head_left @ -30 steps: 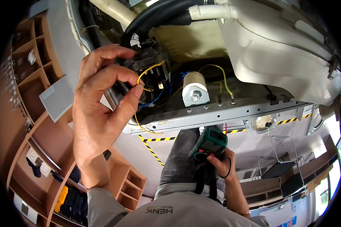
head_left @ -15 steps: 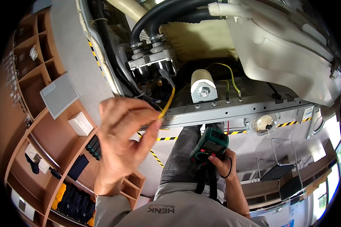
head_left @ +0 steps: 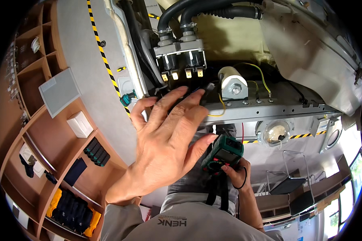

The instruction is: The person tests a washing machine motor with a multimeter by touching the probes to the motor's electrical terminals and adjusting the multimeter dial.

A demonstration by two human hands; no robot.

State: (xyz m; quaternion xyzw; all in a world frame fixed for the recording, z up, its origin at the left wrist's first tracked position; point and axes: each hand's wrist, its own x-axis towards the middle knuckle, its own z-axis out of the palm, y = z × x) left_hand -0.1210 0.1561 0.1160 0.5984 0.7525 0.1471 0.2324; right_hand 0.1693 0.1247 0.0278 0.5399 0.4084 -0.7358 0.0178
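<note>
My left hand (head_left: pixel 167 142) is spread with fingers apart, reaching to the machine's metal front rail (head_left: pixel 285 110); whether the fingertips touch anything behind it is unclear. Beside my index fingertip lies a grey connector (head_left: pixel 209 88) with a yellow wire (head_left: pixel 223 105). Above, a twin valve (head_left: pixel 180 46) shows bare metal terminals, with black hoses (head_left: pixel 205 7) on top. A white cylinder with a bolted bracket (head_left: pixel 233 83) sits to the right. My right hand (head_left: pixel 239 172) grips a dark green multimeter (head_left: pixel 223 154) below the rail, against my leg.
Wooden shelving (head_left: pixel 48 144) with folded clothing stands on the left, near a grey panel (head_left: pixel 60 92). Striped floor tape (head_left: pixel 100 56) runs past the machine. A white moulded tub (head_left: pixel 305 60) hangs at upper right, a round glass door (head_left: pixel 275 132) below it, chairs (head_left: pixel 289 184) beyond.
My left hand has released the yellow wire and opened its fingers, moving right. The grey connector hanging from the valve is now down off its terminals. The view has shifted.
</note>
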